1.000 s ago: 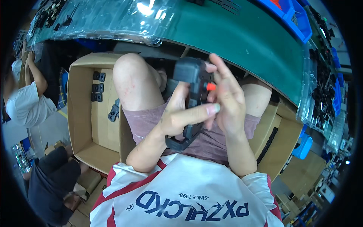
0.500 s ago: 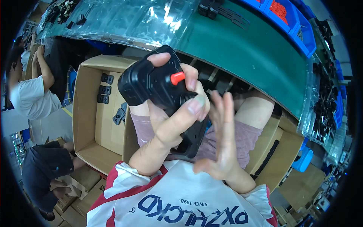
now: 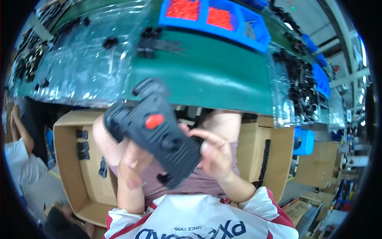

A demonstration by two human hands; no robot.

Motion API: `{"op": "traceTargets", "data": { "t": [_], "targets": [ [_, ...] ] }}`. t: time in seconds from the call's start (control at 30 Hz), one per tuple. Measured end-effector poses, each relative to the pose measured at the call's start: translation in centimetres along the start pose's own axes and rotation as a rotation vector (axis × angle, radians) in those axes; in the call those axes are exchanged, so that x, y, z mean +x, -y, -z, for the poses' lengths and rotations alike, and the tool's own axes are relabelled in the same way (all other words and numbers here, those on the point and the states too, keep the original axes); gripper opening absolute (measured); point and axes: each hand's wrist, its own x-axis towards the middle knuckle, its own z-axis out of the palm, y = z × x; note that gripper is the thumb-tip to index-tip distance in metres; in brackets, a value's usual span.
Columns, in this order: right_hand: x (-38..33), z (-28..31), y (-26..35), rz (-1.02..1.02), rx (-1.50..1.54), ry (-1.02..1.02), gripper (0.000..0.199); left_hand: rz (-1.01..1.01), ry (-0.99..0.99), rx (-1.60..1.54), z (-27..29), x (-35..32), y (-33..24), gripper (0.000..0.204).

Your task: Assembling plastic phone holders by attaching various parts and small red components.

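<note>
A black plastic device (image 3: 159,135) is held up above the lap, in front of the mauve shorts (image 3: 205,185), tilted so that it slopes from upper left to lower right. On its visible face a red button (image 3: 154,121) is set, and below that a round black boss (image 3: 171,142) is flanked by parallel ridges. The device is supported from beneath by the left hand (image 3: 134,158), which is closed around its underside, though the fingertips are hidden by the body. The right hand (image 3: 216,156) is held half-curled at the device's right edge, thumb and forefinger parted; whether the edge is gripped or only touched cannot be told. Beyond, a green mat (image 3: 211,85) is partly covered on the left by clear plastic sheeting (image 3: 99,71), and black parts (image 3: 148,42) are laid on the mat. At its far side a blue tray (image 3: 203,14) is filled with red pieces (image 3: 183,8) in two compartments and small grey pieces (image 3: 250,31) in a third. The legs are flanked by a left cardboard box (image 3: 65,159), in which small black fittings (image 3: 82,145) are placed, and a right cardboard box (image 3: 281,159), where a row of black pieces (image 3: 264,159) is lined up
</note>
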Motion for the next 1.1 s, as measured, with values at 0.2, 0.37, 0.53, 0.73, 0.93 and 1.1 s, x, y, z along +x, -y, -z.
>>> {"op": "traceTargets", "data": {
  "t": [0.2,0.37,0.53,0.73,0.93,1.1],
  "targets": [
    [10.0,7.5,13.8,0.459,-0.217,-0.283,0.02,-0.003,0.141,0.225,1.5,-3.5,0.6,0.09],
    [17.1,17.0,24.8,0.592,-0.068,-0.282,0.025,0.045,0.126,0.215,3.2,-6.1,-0.9,0.08],
    [21.2,17.1,25.5,0.547,-0.179,-0.646,0.037,0.097,-0.178,0.118,4.4,-9.7,-1.7,0.068],
    [26.0,5.9,18.8,0.604,-1.167,-0.332,0.022,0.074,-0.333,-0.186,6.2,-10.0,-2.5,0.058],
    [31.5,-0.9,14.1,0.69,-1.866,0.037,0.022,-0.282,-0.504,-0.086,9.5,-9.4,-5.9,0.054],
    [37.6,-1.6,10.2,0.615,-2.139,0.097,0.025,-0.232,-1.184,0.255,11.7,-18.0,-8.2,0.049]
  ]
}}
